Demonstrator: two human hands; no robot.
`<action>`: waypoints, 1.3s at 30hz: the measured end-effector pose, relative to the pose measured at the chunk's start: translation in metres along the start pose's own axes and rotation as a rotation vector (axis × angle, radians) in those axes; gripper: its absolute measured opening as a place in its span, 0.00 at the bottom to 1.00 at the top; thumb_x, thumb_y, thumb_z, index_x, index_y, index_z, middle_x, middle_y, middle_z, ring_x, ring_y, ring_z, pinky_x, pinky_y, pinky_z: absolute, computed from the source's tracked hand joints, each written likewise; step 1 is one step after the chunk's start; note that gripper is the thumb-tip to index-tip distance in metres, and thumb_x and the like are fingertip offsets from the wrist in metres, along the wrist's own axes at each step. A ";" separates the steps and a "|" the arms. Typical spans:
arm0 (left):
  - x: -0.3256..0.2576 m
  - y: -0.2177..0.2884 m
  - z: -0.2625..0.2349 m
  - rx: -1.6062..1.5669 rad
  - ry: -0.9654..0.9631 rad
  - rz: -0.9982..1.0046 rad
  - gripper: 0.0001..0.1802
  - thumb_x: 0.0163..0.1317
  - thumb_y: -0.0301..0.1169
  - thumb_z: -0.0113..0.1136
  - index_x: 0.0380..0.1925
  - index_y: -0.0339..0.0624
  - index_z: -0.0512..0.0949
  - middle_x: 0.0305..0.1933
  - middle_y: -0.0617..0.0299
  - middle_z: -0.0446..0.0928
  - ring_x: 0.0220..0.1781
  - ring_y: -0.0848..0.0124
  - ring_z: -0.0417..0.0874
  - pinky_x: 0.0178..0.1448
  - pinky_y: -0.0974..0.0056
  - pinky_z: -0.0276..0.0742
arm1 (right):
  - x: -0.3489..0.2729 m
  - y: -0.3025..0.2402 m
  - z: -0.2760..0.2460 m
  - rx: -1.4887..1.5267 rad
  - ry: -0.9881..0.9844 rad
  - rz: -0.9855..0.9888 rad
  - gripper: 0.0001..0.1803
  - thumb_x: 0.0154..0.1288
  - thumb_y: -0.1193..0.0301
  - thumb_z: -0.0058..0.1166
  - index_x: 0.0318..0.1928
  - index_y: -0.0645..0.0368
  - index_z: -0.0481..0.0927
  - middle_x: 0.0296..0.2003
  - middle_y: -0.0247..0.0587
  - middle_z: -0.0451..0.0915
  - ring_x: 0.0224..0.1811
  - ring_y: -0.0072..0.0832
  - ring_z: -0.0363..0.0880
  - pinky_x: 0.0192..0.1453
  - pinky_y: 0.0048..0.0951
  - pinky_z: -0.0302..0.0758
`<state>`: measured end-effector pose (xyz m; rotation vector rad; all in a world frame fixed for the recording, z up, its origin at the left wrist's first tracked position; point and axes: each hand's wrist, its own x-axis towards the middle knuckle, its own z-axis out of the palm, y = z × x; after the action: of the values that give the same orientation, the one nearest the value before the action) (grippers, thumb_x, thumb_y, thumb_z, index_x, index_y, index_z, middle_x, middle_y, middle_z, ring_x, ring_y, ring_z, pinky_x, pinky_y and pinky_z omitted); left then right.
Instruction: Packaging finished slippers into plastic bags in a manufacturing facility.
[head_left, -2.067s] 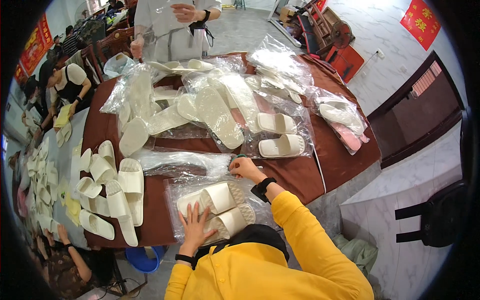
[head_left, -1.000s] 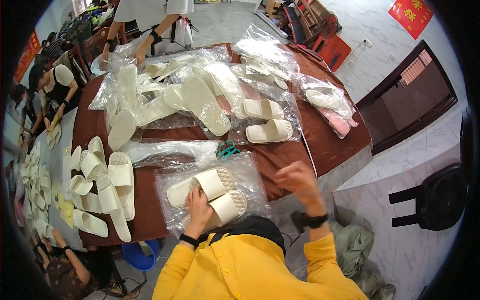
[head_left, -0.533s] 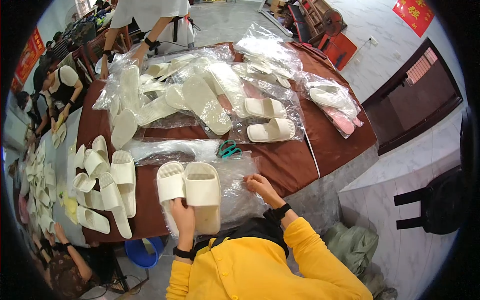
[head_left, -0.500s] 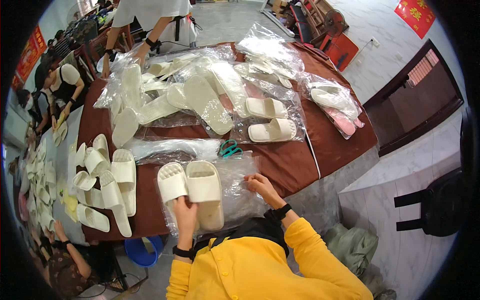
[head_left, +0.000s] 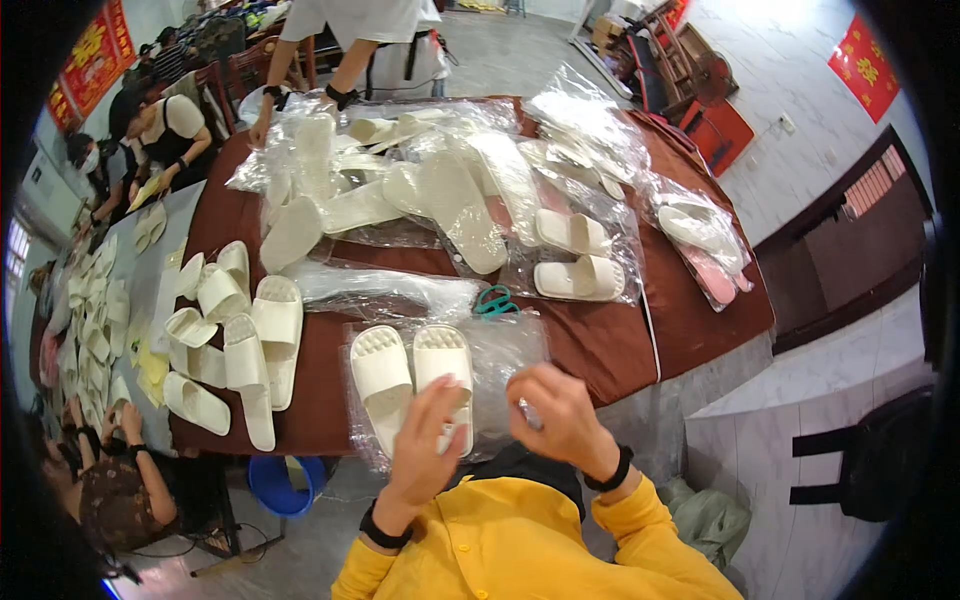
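Marbled walls point(head_left: 780, 65) rise past a brown-covered table point(head_left: 605, 350); paired cream slippers point(head_left: 380, 375) lie on clear plastic point(head_left: 515, 350) near its front edge. Over them the left hand point(head_left: 425, 445) has its grip spread; whether the curled right hand point(head_left: 565, 420) pinches anything, I can't tell. Teal scissors point(head_left: 494, 301) lie beyond.

Workroom, as seen from where I stand at the near side of a counter point(head_left: 597, 345) draped in brown cloth. Right: pale, grey-veined wall point(head_left: 765, 55) with red poster point(head_left: 866, 70) and white socket point(head_left: 786, 124); nearer, a dark brown door point(head_left: 840, 260) with a barred pane point(head_left: 873, 190). Far right: a fan point(head_left: 713, 80) beside an orange-red board point(head_left: 722, 138). Left: red posters point(head_left: 97, 55) and a daylit window point(head_left: 17, 248). Far: smooth grey floor point(head_left: 495, 60).
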<state>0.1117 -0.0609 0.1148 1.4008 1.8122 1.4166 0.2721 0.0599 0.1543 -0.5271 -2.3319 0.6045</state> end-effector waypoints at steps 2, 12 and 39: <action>-0.003 0.001 0.003 -0.064 -0.006 0.047 0.16 0.57 0.17 0.61 0.46 0.41 0.80 0.54 0.54 0.77 0.46 0.59 0.80 0.44 0.63 0.78 | -0.001 -0.022 0.000 0.034 -0.083 -0.046 0.09 0.49 0.79 0.61 0.32 0.60 0.76 0.31 0.41 0.78 0.29 0.40 0.78 0.33 0.34 0.76; -0.030 -0.052 -0.033 0.382 -0.038 0.260 0.10 0.52 0.26 0.67 0.36 0.44 0.83 0.41 0.63 0.82 0.42 0.60 0.81 0.46 0.60 0.77 | -0.039 -0.011 -0.022 0.757 0.439 0.539 0.02 0.65 0.76 0.48 0.36 0.57 0.70 0.40 0.43 0.81 0.37 0.32 0.83 0.33 0.25 0.80; -0.064 -0.139 -0.030 0.388 -0.228 0.150 0.06 0.57 0.25 0.62 0.34 0.38 0.77 0.41 0.56 0.77 0.45 0.55 0.79 0.47 0.57 0.78 | -0.073 0.062 0.153 0.104 -0.631 0.363 0.29 0.63 0.70 0.57 0.62 0.68 0.65 0.53 0.64 0.70 0.53 0.59 0.73 0.54 0.46 0.75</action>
<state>0.0516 -0.1260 -0.0138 1.8401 1.9302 0.9501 0.2315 0.0298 -0.0190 -0.8105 -2.7817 1.1986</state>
